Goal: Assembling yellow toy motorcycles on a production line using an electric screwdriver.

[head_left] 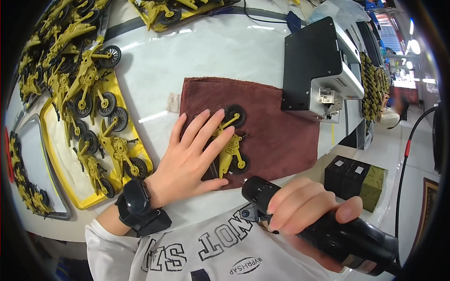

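Observation:
A yellow toy motorcycle (pixel 230 152) with black wheels lies on its side on a dark red cloth. Over its left side my left hand (pixel 192 152) is spread flat, fingertips near the front fork and thumb by the tail. That hand covers part of the toy and is not closed round it. My right hand (pixel 304 206) is wrapped round a black electric screwdriver (pixel 347 239), held just above the cloth's near edge. The screwdriver's tip (pixel 245 180) points up and left, a short way from the toy's rear wheel.
Several yellow toy motorcycles crowd a yellow-edged tray (pixel 77 199) at left, with more behind. A grey tray (pixel 58 215) holds small parts. A black-and-silver machine (pixel 309 70) stands on the cloth's far right. Black and olive boxes (pixel 349 175) sit right; a cable (pixel 404 164) hangs there.

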Available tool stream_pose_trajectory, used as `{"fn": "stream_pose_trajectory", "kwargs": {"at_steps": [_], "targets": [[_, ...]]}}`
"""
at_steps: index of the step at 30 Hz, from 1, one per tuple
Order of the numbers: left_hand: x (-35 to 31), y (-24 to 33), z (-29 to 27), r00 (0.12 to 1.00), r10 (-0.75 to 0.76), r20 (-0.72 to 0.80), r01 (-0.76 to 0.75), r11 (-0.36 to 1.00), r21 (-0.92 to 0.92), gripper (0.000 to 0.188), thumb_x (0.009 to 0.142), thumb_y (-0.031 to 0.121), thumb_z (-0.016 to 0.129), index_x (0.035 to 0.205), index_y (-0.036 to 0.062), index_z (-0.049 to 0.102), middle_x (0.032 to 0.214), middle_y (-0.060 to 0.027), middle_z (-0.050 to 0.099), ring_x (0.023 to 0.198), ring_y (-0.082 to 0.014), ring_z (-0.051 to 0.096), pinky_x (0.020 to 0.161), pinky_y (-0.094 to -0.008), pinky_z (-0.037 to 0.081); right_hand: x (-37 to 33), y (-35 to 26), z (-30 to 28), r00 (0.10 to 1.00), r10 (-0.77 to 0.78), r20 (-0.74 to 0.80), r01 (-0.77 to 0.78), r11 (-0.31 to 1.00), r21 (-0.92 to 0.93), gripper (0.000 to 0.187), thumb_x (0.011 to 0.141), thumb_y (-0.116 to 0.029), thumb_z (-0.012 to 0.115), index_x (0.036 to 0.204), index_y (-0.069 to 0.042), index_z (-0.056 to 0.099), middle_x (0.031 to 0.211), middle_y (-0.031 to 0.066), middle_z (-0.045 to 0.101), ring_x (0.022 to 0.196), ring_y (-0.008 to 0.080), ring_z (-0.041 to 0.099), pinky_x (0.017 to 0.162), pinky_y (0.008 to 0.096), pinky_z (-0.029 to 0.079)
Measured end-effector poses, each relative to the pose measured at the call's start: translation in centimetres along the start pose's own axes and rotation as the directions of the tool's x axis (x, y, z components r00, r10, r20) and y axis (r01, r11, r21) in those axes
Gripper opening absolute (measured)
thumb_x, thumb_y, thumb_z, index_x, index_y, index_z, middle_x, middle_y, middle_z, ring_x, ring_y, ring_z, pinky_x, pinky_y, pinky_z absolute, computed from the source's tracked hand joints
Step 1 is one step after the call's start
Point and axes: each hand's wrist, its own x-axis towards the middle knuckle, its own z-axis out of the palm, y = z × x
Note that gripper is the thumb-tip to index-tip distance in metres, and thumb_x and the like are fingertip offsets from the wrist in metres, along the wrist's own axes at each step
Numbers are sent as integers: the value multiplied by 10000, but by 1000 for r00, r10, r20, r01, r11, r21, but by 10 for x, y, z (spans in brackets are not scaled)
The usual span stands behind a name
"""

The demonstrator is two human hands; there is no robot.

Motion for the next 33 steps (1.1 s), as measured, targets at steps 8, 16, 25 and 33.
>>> {"fn": "stream_pose_trajectory", "kwargs": {"at_steps": [8, 16, 25, 33], "targets": [[-3, -5, 3, 999, 11, -47, -13, 999, -50, 916, 609, 428, 753, 1386, 100, 396, 1470, -182, 302, 1340, -367, 287, 1095, -537, 156, -2, 7, 27, 993, 90, -80, -92, 996, -13, 770, 808, -629, 588, 1198, -34, 294, 732, 138, 594, 487, 237, 580, 486, 358, 489], [-3, -2, -9, 1000, -5, 15, 7, 994, -108, 972, 583, 392, 777, 1410, 104, 356, 1495, -173, 260, 1350, -364, 275, 1094, -536, 172, -8, 16, 35, 979, 100, -175, -107, 994, -36, 802, 785, -643, 607, 1200, -38, 284, 755, 147, 604, 519, 248, 599, 520, 374, 494], [-3, -5, -11, 997, -2, 72, 10, 994, -113, 1064, 516, 344, 835, 1426, 121, 331, 1503, -168, 239, 1346, -360, 281, 1090, -526, 200, -5, 17, 26, 987, 116, -115, -116, 993, 4, 827, 787, -647, 602, 1240, -32, 285, 777, 144, 607, 556, 252, 609, 551, 376, 499], [0, -1, -3, 998, -60, -1, 59, 989, -135, 1069, 473, 348, 849, 1396, 113, 363, 1494, -184, 251, 1343, -360, 288, 1090, -520, 196, -5, 20, 26, 976, 82, -203, -79, 997, 22, 833, 788, -654, 594, 1247, -26, 296, 779, 145, 605, 564, 251, 605, 567, 372, 496]]}}
